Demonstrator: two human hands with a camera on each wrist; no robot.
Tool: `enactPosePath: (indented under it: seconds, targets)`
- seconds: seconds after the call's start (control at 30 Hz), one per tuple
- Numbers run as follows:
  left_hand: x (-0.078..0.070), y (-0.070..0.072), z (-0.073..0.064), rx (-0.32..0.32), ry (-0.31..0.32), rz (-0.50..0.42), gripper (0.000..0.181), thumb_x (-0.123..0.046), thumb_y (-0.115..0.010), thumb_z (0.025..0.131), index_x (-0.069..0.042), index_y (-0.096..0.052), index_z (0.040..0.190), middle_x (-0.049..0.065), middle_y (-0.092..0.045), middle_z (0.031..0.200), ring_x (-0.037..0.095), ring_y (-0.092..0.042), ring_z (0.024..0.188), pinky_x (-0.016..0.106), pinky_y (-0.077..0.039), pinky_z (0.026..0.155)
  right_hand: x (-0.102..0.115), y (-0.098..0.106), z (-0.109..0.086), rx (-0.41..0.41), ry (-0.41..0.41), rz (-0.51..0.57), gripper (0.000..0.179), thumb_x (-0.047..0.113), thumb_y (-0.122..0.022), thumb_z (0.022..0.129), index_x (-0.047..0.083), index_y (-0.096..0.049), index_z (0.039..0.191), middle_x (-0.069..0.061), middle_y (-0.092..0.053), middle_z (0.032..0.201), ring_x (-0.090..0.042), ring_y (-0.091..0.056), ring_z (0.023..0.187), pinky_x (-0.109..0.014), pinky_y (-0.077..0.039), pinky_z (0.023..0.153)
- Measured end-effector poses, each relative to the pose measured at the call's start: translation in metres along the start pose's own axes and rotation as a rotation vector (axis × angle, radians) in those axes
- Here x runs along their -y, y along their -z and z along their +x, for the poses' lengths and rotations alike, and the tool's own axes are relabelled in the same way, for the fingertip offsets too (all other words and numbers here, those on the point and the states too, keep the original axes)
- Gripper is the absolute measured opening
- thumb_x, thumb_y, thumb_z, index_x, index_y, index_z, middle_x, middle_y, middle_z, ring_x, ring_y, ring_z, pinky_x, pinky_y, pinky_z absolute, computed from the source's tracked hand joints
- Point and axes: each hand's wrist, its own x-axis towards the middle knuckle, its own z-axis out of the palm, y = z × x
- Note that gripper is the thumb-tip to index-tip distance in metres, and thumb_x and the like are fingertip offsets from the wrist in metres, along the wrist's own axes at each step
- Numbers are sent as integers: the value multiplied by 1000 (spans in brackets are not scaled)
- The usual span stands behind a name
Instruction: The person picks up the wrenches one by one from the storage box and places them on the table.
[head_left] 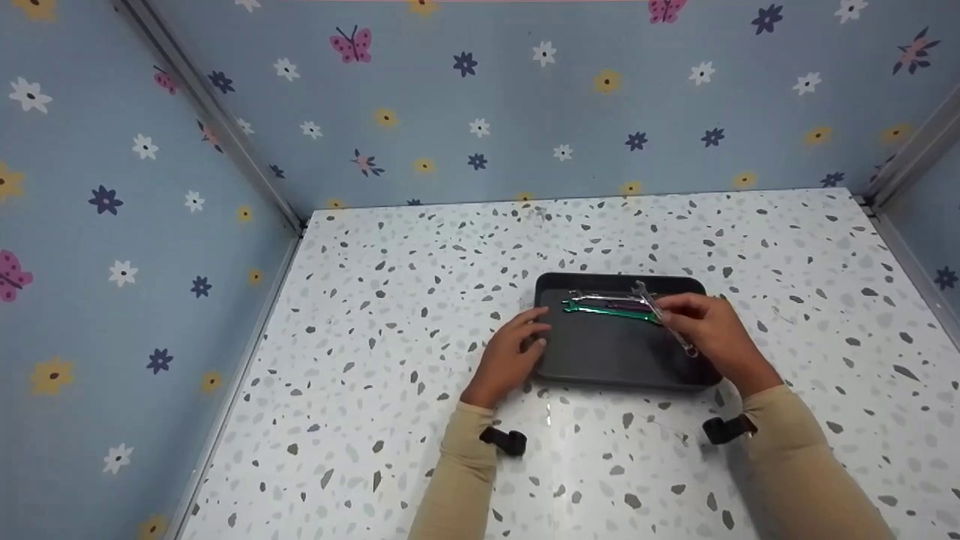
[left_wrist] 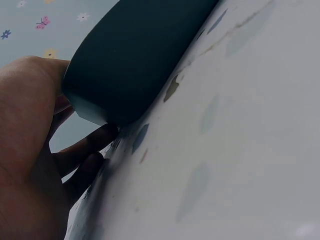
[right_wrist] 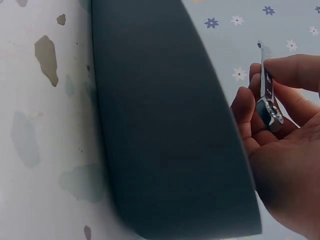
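A dark grey tray (head_left: 615, 356) sits on the table. My left hand (head_left: 514, 356) holds its left side. In the left wrist view the thumb of that hand (left_wrist: 30, 120) reaches over the rim of the tray (left_wrist: 135, 55), while other fingers stay outside, low by the wall. My right hand (head_left: 709, 330) pinches a silver combination wrench (head_left: 681, 337) above the tray's right part; the right wrist view shows this wrench (right_wrist: 268, 85) between thumb and fingers. Inside the tray lie a green wrench (head_left: 607, 310), a silver wrench (head_left: 592, 297) and a purple one, partly hidden.
The white speckled table (head_left: 405, 300) extends around the tray. Blue flower-patterned panels (head_left: 510, 97) stand behind it and at both sides, with metal corner posts (head_left: 217, 112). Black straps with small devices (head_left: 510, 441) are on both sleeved wrists.
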Motion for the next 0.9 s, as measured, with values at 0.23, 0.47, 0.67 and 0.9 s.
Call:
enactPosePath:
  seconds: [0.23,0.47,0.67,0.9]
  targets:
    - [2,-1,1,-6,-4,-1,29,-15,-62,99,-10,-69,126,-6,-49,151,9,-39,141,33,-30,117,5,6,-6,-20,-32,59,33,23,-70,96,4,-69,123,-13,-67,109,-15,-59,85,-23,-53,68]
    - [0,0,0,-6,-18,4,29,-15,-62,99,-9,-69,126,-6,-50,150,8,-39,140,31,-30,117,1,12,-8,-37,-48,118,34,21,-69,97,1,-67,125,-6,-67,100,-13,-57,77,-24,-51,60]
    - [0,0,-1,-5,-13,-4,29,-15,-62,100,-10,-69,127,-8,-49,150,7,-38,141,31,-29,117,-2,18,-8,-49,-54,90,34,20,-67,98,1,-66,126,-2,-67,101,-12,-57,80,-22,-51,64]
    - [1,-1,0,-5,-3,-10,29,-14,-63,99,-11,-69,127,-11,-48,151,9,-37,141,34,-29,118,-3,21,-11,-61,-47,92,36,24,-70,96,1,-67,124,-2,-68,98,-13,-55,77,-23,-49,63]
